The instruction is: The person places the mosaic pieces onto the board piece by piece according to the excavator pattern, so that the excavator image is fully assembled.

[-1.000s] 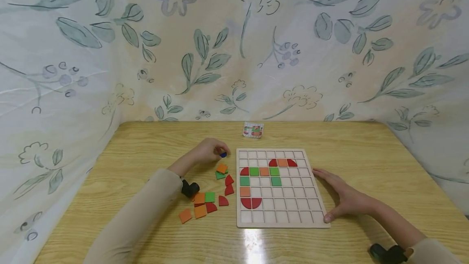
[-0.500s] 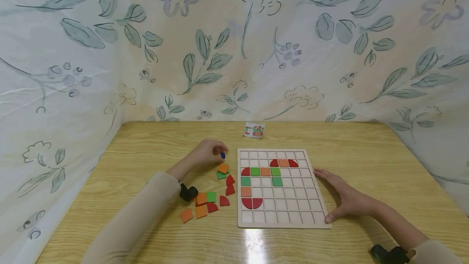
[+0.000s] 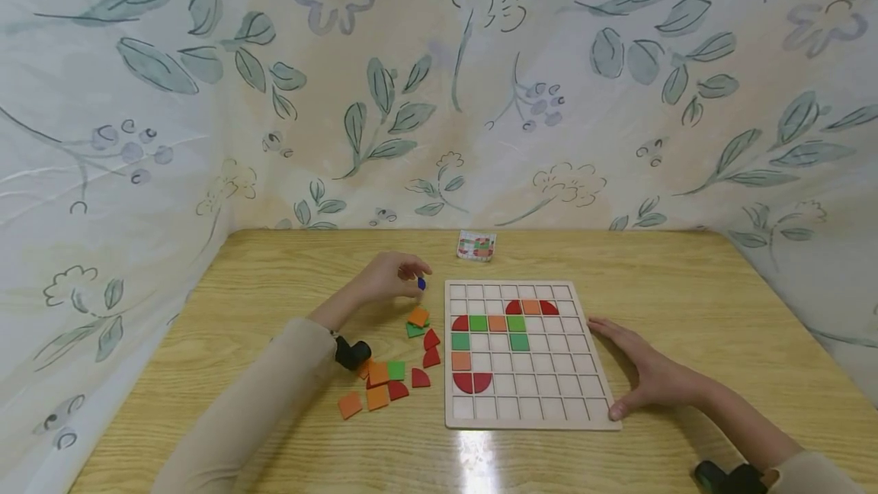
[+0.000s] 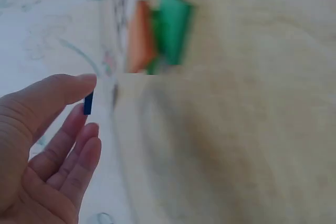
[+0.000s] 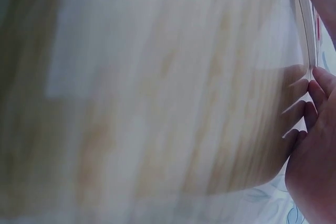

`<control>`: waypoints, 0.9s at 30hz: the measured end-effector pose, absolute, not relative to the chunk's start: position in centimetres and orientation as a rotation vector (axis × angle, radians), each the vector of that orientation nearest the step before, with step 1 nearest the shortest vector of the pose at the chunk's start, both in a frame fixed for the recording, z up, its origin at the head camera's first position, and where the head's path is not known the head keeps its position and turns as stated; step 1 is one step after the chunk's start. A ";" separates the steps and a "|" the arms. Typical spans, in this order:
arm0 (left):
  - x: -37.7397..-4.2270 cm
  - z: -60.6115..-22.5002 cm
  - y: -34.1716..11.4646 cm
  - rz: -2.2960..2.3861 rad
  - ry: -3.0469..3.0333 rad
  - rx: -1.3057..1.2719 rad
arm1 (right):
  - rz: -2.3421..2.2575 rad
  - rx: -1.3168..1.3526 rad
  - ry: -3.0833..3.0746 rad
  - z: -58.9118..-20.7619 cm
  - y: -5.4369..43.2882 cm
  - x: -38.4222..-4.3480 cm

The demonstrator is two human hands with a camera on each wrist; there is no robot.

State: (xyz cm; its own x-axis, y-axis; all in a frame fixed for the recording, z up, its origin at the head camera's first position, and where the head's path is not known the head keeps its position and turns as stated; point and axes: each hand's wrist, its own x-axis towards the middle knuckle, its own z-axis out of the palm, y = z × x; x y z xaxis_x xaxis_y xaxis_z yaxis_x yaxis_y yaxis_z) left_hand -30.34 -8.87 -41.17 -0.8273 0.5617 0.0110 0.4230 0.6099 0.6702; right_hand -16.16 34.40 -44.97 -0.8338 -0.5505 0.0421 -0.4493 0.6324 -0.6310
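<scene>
My left hand (image 3: 389, 278) pinches a small dark blue tile (image 3: 421, 283) between thumb and fingertips, left of the board's upper corner. In the left wrist view the blue tile (image 4: 88, 103) shows edge-on under the thumb. A pale wooden grid board (image 3: 549, 380) lies on the table, with red quarter-round tiles (image 3: 463, 382) and square orange and green tiles (image 3: 478, 323) set in some cells. My right hand (image 3: 652, 376) lies spread along the board's right side, thumb at the near corner and fingertips at the edge.
Loose orange, green and red pieces lie left of the board, among them an orange square (image 3: 350, 405) and a red quarter-round (image 3: 421, 378). A small printed pattern card (image 3: 476, 245) is at the back of the table. Floral cloth (image 3: 411, 82) hangs behind and at both sides.
The left hand has lifted slightly, and the blue tile has turned between its fingers. The right hand stays at the board's edge.
</scene>
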 end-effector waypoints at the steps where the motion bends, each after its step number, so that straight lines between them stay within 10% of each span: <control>1: -30.4 -40.8 -8.8 1.038 2.627 0.833 | -0.979 -0.832 2.696 -45.0 34.4 -16.2; 27: -27.6 -40.4 2.6 1.443 2.273 1.027 | -0.989 -0.827 2.692 -45.0 34.5 -16.0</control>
State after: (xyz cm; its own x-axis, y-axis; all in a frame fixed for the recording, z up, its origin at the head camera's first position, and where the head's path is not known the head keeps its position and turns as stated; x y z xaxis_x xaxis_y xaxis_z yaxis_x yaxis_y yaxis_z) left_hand -27.62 2.62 -40.45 -0.7166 0.6816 0.1477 0.4236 0.2572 0.8686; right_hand -16.04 34.53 -44.97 -0.8351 -0.5485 0.0413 -0.4447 0.6292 -0.6374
